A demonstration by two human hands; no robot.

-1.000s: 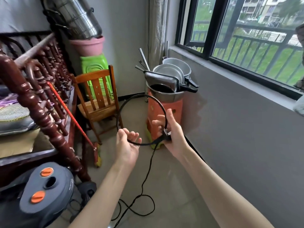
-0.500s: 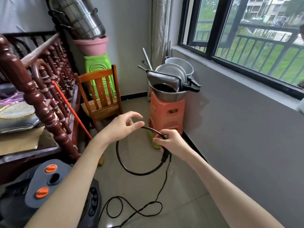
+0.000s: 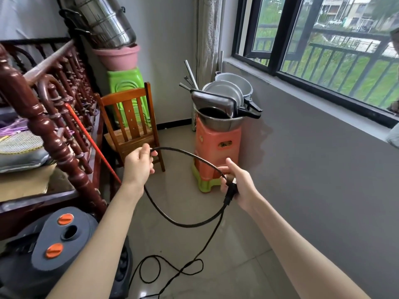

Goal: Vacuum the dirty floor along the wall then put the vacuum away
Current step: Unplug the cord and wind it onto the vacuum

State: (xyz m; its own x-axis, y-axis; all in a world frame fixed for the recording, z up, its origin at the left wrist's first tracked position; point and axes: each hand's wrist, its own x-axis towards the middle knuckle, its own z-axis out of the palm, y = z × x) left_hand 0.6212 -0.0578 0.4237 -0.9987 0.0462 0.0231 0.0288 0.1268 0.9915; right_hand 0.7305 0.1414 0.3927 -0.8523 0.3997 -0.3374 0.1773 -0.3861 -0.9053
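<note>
The grey vacuum (image 3: 58,240) with two orange knobs sits at the lower left on the floor. Its black power cord (image 3: 185,223) forms a loop in the air between my hands. My left hand (image 3: 139,164) grips the top left of the loop. My right hand (image 3: 239,186) holds the plug end and the cord where the loop closes. The rest of the cord trails down and lies in loose curls on the tiled floor (image 3: 216,266) near the vacuum.
A small wooden chair (image 3: 131,126) stands ahead on the left. Stacked plastic stools (image 3: 216,154) with metal pots on top stand against the grey wall (image 3: 313,169) under the window. Dark red carved furniture (image 3: 43,126) and a red stick fill the left side.
My left hand moved up and left along the cord, widening the loop. My right hand stayed near the stools, holding the plug end.
</note>
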